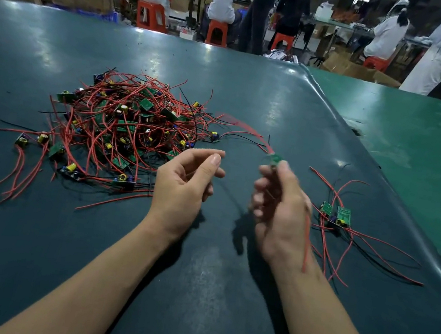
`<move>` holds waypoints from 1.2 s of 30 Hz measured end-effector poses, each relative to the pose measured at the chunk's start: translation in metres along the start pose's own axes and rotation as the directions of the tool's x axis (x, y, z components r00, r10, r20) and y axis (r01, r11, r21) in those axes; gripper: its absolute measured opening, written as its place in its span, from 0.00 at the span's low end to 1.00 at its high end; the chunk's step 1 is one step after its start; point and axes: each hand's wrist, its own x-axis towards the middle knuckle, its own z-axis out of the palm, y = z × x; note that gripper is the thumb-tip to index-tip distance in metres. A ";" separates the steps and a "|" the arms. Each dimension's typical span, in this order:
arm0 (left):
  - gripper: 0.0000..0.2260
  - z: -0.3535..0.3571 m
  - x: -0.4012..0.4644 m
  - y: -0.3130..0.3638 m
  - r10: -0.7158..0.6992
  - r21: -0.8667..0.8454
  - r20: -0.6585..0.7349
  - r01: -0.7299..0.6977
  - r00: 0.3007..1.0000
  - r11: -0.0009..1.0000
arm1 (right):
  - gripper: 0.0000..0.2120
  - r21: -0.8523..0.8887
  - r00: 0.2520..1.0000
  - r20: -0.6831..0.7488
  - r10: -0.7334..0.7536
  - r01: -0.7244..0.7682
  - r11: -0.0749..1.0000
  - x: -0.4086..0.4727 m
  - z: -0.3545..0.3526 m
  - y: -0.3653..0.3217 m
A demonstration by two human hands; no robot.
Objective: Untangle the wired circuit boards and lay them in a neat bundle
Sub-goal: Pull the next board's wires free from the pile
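Observation:
A tangled pile of small green circuit boards with red and black wires lies on the dark green table, left of centre. My right hand grips one small green board above the table; its red wires blur in an arc toward the pile and one red wire hangs down past my wrist. My left hand hovers beside it, fingers loosely curled with thumb and forefinger close together, holding nothing that I can see. A small bundle of separated boards with wires lies to the right of my right hand.
The dark table mat ends at a raised seam on the right, beside a lighter green surface. Beyond the far edge, several people sit on orange stools among cardboard boxes. A few loose boards lie at the pile's left.

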 end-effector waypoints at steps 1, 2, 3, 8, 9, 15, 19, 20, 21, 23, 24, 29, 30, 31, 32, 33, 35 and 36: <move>0.05 0.000 -0.001 0.000 0.023 0.048 0.012 -0.024 1.000 0.999 | 0.17 0.104 0.997 -0.062 0.038 -0.032 0.994 0.004 -0.002 -0.005; 0.05 0.000 -0.003 0.001 0.040 0.088 0.022 -0.042 0.999 0.995 | 0.17 0.169 0.993 -0.107 0.059 -0.041 0.985 0.007 -0.004 -0.009; 0.05 0.001 -0.004 0.001 0.054 0.118 0.028 -0.057 0.998 0.991 | 0.17 0.209 0.987 -0.143 0.075 -0.044 0.977 0.008 -0.008 -0.012; 0.05 -0.001 -0.005 0.000 0.128 0.220 -0.009 -0.123 0.992 0.968 | 0.15 0.560 0.960 -0.122 0.252 -0.143 0.816 0.013 -0.028 -0.024; 0.05 -0.002 -0.005 0.000 0.129 0.220 -0.024 -0.121 0.991 0.968 | 0.17 0.617 0.962 -0.123 0.245 -0.119 0.778 0.014 -0.031 -0.025; 0.05 -0.004 -0.004 -0.001 0.176 0.288 -0.068 -0.150 0.982 0.946 | 0.17 0.587 0.954 -0.221 0.201 -0.035 0.809 0.007 -0.032 -0.020; 0.06 -0.009 -0.006 0.001 0.388 0.641 0.059 -0.333 0.920 0.692 | 0.07 0.100 0.968 -0.247 0.049 -0.025 0.995 0.005 -0.022 -0.012; 0.07 -0.011 -0.006 0.001 0.433 0.759 0.115 -0.360 0.894 0.542 | 0.07 -0.115 0.977 -0.211 -0.028 0.004 0.993 0.004 -0.017 -0.007; 0.08 -0.014 -0.005 0.002 0.439 0.851 0.150 -0.342 0.886 0.398 | 0.06 -0.352 0.983 -0.140 -0.121 0.065 0.934 0.001 -0.014 0.001; 0.10 -0.019 -0.003 0.004 0.363 0.963 0.112 -0.191 0.925 0.191 | 0.04 -0.716 0.952 0.124 -0.280 0.281 0.639 -0.006 -0.010 0.016; 0.12 -0.022 -0.001 0.005 0.306 0.989 0.054 -0.094 0.951 0.118 | 0.04 -0.777 0.918 0.263 -0.296 0.383 0.499 -0.010 -0.010 0.023; 0.17 -0.040 0.009 0.009 0.020 0.980 -0.175 0.176 0.984 -0.088 | 0.04 -0.730 0.861 0.402 -0.310 0.506 0.459 -0.012 -0.014 0.029; 0.16 -0.041 0.009 0.009 0.009 0.980 -0.171 0.171 0.985 -0.100 | 0.04 -0.726 0.870 0.363 -0.333 0.488 0.485 -0.010 -0.015 0.027; 0.15 -0.043 0.009 0.008 0.014 0.981 -0.164 0.164 0.986 -0.100 | 0.05 -0.725 0.876 0.333 -0.349 0.474 0.499 -0.009 -0.015 0.027; 0.13 -0.044 0.010 0.009 0.027 0.984 -0.154 0.156 0.988 -0.090 | 0.06 -0.727 0.879 0.315 -0.359 0.466 0.504 -0.008 -0.015 0.026; 0.12 -0.044 0.011 0.009 0.043 0.987 -0.145 0.147 0.989 -0.071 | 0.06 -0.727 0.880 0.305 -0.364 0.462 0.507 -0.007 -0.014 0.026; 0.10 -0.045 0.013 0.008 0.101 0.991 -0.117 0.109 0.988 0.082 | 0.07 -0.723 0.884 0.292 -0.364 0.454 0.521 -0.006 -0.014 0.027; 0.08 -0.044 0.013 0.009 0.145 0.973 -0.108 0.074 0.984 0.220 | 0.07 -0.720 0.886 0.285 -0.366 0.450 0.528 -0.006 -0.014 0.027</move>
